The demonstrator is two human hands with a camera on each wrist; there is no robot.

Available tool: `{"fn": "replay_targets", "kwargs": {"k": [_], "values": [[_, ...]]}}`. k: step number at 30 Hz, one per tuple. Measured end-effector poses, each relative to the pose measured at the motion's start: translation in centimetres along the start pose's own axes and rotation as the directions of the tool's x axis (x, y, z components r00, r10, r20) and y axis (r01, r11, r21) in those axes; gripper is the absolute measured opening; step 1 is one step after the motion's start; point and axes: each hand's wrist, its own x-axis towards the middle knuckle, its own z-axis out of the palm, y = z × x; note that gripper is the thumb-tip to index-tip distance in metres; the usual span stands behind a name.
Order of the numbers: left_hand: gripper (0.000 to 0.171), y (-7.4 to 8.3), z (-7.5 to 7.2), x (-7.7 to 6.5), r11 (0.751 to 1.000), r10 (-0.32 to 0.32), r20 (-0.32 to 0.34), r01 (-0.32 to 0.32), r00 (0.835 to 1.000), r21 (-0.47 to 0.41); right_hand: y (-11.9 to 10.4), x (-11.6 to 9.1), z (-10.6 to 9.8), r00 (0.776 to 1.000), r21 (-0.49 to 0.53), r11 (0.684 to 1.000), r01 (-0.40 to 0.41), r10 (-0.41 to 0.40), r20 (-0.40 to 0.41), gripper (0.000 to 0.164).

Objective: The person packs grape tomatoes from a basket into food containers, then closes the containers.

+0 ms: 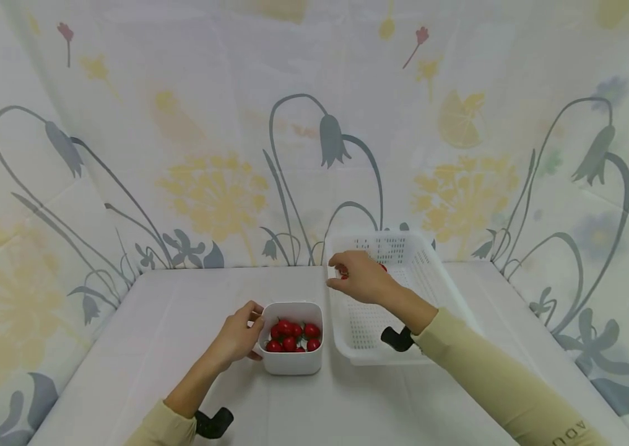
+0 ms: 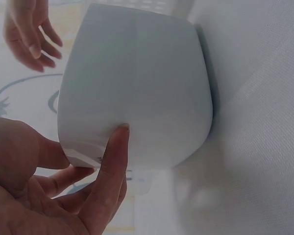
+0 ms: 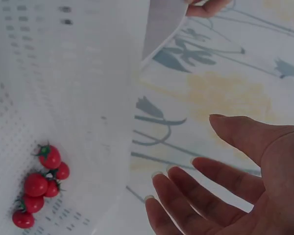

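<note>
A small white square container (image 1: 293,364) holds several red cherry tomatoes (image 1: 289,342). My left hand (image 1: 238,336) grips its left side, with fingertips against the outer wall (image 2: 137,83) in the left wrist view. Above the left part of a white perforated basket (image 1: 356,357) is my right hand (image 1: 361,277), its fingers loosely bent. Nothing lies between that hand's fingers (image 3: 206,200) in the right wrist view. Several cherry tomatoes (image 3: 36,184) with green stems lie in a cluster inside the basket; in the head view the right hand mostly hides them.
The basket stands directly right of the small container on a white-covered table (image 1: 192,310). Its raised rim (image 1: 451,291) slopes away toward the back. A flower-printed cloth (image 1: 214,124) hangs behind and along both sides.
</note>
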Motion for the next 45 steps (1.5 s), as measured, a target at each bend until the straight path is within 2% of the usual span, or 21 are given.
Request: {"fn": "replay_targets", "kwargs": {"k": [10,16,23,33,39,45], "values": [[0.020,-0.1,-0.1,-0.2,1.000,0.003,-0.001,-0.003,1.000,0.000,4.4,1.0,-0.3,0.999,0.051,0.998,-0.040,0.039,0.026,0.035],[0.019,-0.1,0.0,-0.1,1.000,0.004,-0.001,-0.004,1.000,-0.001,6.8,2.0,0.3,0.991,0.129,0.983,-0.130,0.123,0.059,0.040],[0.018,0.0,0.1,-0.1,1.000,0.007,-0.005,-0.007,1.000,-0.013,8.8,3.1,1.5,0.965,0.191,0.947,-0.259,0.242,0.105,0.039],[0.018,-0.2,0.1,0.0,1.000,0.004,-0.004,-0.004,1.000,-0.015,10.3,4.1,3.1,0.921,0.214,0.900,-0.381,0.348,0.176,0.040],[0.017,-0.1,0.0,-0.1,1.000,0.006,-0.005,-0.006,1.000,-0.020,10.5,4.5,3.7,0.894,0.266,0.857,-0.440,0.393,0.213,0.035],[0.017,-0.2,0.0,0.0,1.000,0.010,-0.003,-0.010,1.000,-0.029,10.8,4.9,4.1,0.879,0.315,0.823,-0.473,0.416,0.232,0.026]]}}
